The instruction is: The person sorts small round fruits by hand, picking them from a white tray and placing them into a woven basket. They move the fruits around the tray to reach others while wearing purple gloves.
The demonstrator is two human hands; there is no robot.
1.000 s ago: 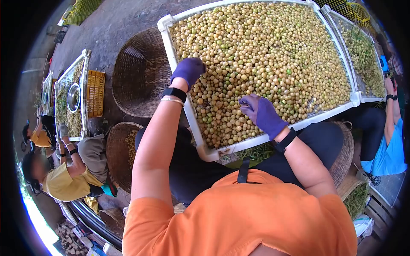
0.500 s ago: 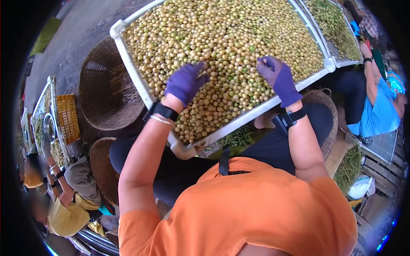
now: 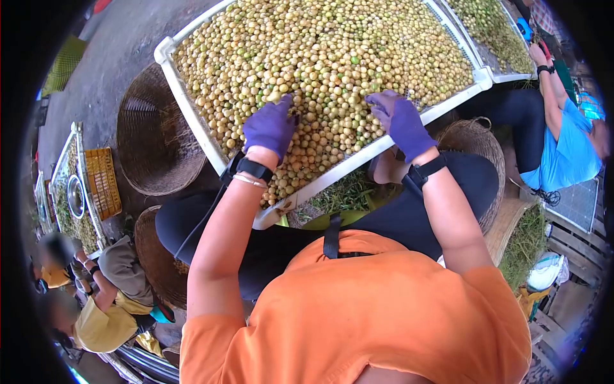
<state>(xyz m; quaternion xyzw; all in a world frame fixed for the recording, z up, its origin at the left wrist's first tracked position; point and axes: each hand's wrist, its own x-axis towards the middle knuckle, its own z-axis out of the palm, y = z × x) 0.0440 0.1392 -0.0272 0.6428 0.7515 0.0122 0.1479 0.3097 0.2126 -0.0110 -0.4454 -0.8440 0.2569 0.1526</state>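
Note:
A wide white-rimmed tray [image 3: 192, 114] in front of me is heaped with small round yellow-green fruits [image 3: 320, 48]. My left hand [image 3: 268, 129], in a purple glove, rests on the fruits in the near left part; its fingers point away from me and their tips are partly hidden among the fruits. Near the front rim, my right hand [image 3: 401, 121], also gloved, has bent fingers with the thumb apart, touching fruits. Neither hand visibly grips a fruit. Between the hands, loose fruits lie in a shallow dip.
A large woven basket [image 3: 137, 137] stands left of the tray, and another basket [image 3: 476, 144] by my right leg. A second tray [image 3: 505, 77] adjoins at the right. A co-worker in a blue shirt [image 3: 569, 150] sits right; other people sit lower left, near a yellow crate [image 3: 102, 182].
The view has shifted slightly. My right hand has drawn closer to the tray's front rim and a little to the left. My left hand's fingers have come closer together.

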